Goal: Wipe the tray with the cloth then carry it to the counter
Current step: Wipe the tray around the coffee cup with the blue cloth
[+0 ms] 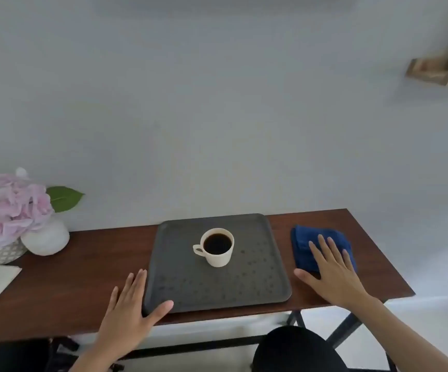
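Since the right hand lies with fingers spread flat on the cloth, wiping hasn't begun. Left hand, fingers splayed, steadies the tray on the table. Next: grab cloth, mind the full cup.

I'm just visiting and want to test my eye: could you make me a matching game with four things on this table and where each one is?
Things:
1. cup of coffee
2. blue cloth
3. pink flowers
4. left hand

Places:
A. far left of the table
B. under the right hand
C. middle of the tray
D. at the tray's near left corner

Pairs: 1-C, 2-B, 3-A, 4-D
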